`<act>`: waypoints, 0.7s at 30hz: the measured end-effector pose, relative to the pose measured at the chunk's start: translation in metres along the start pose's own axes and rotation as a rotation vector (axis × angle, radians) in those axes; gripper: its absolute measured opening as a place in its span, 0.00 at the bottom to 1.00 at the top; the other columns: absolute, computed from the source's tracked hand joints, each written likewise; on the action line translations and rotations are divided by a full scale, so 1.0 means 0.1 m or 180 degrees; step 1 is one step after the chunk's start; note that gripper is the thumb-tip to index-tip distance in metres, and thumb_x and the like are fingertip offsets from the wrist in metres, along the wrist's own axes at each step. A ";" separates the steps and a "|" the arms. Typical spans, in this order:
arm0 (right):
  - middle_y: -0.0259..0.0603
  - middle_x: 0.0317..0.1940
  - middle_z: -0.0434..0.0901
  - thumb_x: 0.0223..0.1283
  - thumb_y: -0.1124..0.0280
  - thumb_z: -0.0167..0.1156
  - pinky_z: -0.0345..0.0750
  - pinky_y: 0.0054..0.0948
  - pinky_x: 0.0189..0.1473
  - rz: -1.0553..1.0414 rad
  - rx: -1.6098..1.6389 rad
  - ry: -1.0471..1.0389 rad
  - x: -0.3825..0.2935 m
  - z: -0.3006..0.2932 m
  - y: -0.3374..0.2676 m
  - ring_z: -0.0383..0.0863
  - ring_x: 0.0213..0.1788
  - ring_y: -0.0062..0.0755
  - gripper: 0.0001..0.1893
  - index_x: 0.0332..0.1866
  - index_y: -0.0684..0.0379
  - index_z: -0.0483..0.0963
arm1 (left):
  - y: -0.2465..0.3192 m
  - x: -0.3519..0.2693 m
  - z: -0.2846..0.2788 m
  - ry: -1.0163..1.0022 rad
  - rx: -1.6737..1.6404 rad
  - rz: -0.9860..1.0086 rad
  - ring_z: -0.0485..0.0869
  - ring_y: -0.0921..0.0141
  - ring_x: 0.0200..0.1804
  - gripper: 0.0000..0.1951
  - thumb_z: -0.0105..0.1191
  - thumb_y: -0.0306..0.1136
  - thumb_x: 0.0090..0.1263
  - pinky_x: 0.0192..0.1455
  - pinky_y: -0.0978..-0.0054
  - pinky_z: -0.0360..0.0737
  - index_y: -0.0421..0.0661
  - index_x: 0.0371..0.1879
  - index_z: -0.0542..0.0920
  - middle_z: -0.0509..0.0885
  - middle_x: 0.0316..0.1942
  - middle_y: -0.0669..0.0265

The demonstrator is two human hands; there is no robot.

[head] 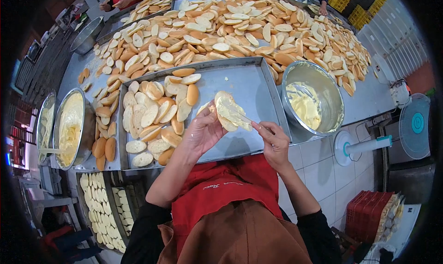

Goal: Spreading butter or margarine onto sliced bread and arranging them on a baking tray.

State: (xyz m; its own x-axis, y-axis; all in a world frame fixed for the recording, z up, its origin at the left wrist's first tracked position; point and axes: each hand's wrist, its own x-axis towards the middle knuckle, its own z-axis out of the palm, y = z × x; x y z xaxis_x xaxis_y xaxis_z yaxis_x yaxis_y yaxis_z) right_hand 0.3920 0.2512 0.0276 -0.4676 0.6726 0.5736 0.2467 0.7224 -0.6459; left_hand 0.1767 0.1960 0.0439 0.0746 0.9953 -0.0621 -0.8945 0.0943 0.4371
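My left hand (206, 131) holds an oval bread slice (225, 108) coated with pale yellow cream, above a metal tray; another piece of bread shows between its fingers. In my right hand (275, 141) is the handle of a spreader (243, 117), its cream-covered end against the slice. Bread slices (149, 115) lie heaped in the left part of the tray (273, 101). Just right of the tray stands a steel bowl (334, 101) with yellow cream (304, 105) inside.
A large pile of bread slices (207, 32) covers the table beyond the tray. Another cream bowl (83, 139) stands at the left. Filled trays (104, 208) are below the table's left side. Two people's hands (124, 2) (323, 8) are across the table. A fan (417, 124) stands right.
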 end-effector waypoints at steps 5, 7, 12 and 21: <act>0.37 0.36 0.80 0.42 0.89 0.52 0.66 0.29 0.36 -0.0185 -0.0360 -0.0163 0.01 -0.12 0.03 0.78 0.36 0.33 0.31 0.52 0.45 0.80 | 0.04 0.02 0.04 0.0021 -0.0007 0.0057 0.72 0.69 0.61 0.32 0.57 0.31 0.64 0.62 0.67 0.73 0.56 0.67 0.60 0.70 0.60 0.71; 0.37 0.36 0.80 0.40 0.89 0.52 0.66 0.30 0.36 -0.0237 -0.0490 -0.0223 0.02 -0.18 0.03 0.78 0.36 0.33 0.32 0.52 0.45 0.80 | 0.06 0.03 0.01 0.0011 -0.0010 0.0062 0.72 0.70 0.60 0.32 0.57 0.32 0.64 0.62 0.67 0.73 0.57 0.67 0.60 0.70 0.59 0.72; 0.37 0.36 0.80 0.38 0.88 0.51 0.66 0.30 0.35 -0.0396 -0.0880 -0.0383 0.08 -0.38 -0.01 0.78 0.35 0.34 0.33 0.52 0.45 0.80 | 0.13 0.09 -0.14 -0.0122 0.0082 0.0233 0.73 0.70 0.60 0.33 0.56 0.30 0.64 0.61 0.68 0.74 0.57 0.68 0.59 0.70 0.59 0.69; 0.43 0.29 0.81 0.66 0.77 0.51 0.64 0.16 0.21 0.1885 0.2104 -0.0681 0.21 -0.33 -0.16 0.67 0.20 0.16 0.15 0.55 0.66 0.75 | 0.23 0.12 -0.16 -0.0162 0.0103 0.0277 0.72 0.68 0.62 0.35 0.54 0.24 0.61 0.62 0.67 0.74 0.55 0.69 0.58 0.69 0.61 0.67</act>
State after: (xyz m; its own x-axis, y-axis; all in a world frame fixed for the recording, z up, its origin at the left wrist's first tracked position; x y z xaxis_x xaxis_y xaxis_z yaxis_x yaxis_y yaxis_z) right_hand 0.4063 0.2594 0.0665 -0.5831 0.8124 -0.0069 -0.0091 -0.0150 -0.9998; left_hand 0.1503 0.2096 0.0388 0.0202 0.9995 0.0226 -0.8839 0.0073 0.4676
